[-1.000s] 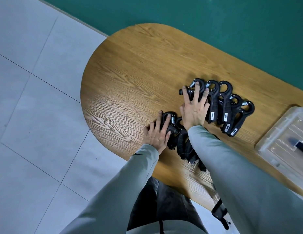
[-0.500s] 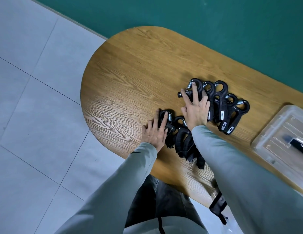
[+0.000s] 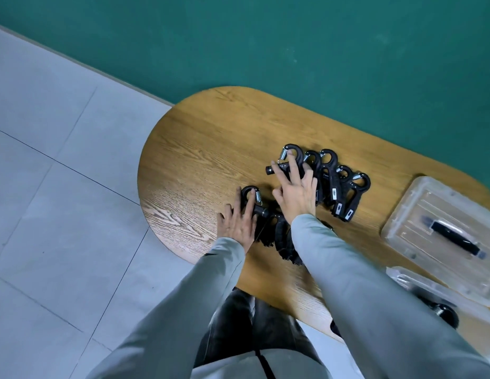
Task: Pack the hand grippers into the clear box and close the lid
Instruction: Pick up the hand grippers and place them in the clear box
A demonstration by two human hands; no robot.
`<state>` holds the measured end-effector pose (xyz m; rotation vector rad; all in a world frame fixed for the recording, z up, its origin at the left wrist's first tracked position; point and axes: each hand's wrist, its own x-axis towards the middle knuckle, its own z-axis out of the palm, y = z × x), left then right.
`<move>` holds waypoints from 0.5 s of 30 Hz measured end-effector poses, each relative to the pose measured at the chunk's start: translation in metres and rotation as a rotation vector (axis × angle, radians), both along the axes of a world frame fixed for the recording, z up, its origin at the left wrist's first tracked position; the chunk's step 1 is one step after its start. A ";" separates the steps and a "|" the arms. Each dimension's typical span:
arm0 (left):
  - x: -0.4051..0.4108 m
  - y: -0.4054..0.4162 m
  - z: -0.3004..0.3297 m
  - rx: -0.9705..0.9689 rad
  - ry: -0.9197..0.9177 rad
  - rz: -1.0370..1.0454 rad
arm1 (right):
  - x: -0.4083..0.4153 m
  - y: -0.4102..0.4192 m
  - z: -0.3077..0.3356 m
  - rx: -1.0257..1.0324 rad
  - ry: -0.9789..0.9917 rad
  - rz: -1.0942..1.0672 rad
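Both flat hands on hand grippers point(image 3: 337, 181), lid point(image 3: 440, 236) seemingly blurred

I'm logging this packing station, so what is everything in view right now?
hand grippers: several, exact count unclear, black with silver springs, clustered mid-table under and beside the hands
lid: one, clear with a black handle, on the table's right end
clear box: one, partly seen at the right edge, below the lid
table: one, wooden, rounded end
floor: grey tiles, left
wall: green, behind
left hand: open, fingers resting on the nearest gripper
right hand: open, fingers resting on the far row
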<state>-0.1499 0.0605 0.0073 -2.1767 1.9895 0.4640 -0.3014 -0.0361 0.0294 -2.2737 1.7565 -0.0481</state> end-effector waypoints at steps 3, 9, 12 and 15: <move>0.002 -0.003 0.015 -0.034 0.003 -0.017 | -0.007 0.016 0.015 -0.018 -0.009 -0.041; -0.006 0.012 0.050 -0.160 0.000 -0.100 | -0.028 0.060 0.049 -0.085 -0.038 -0.156; -0.015 0.022 0.066 -0.220 0.008 -0.161 | -0.044 0.087 0.061 -0.120 -0.050 -0.206; -0.032 0.031 0.083 -0.229 0.011 -0.207 | -0.066 0.118 0.073 -0.195 -0.038 -0.250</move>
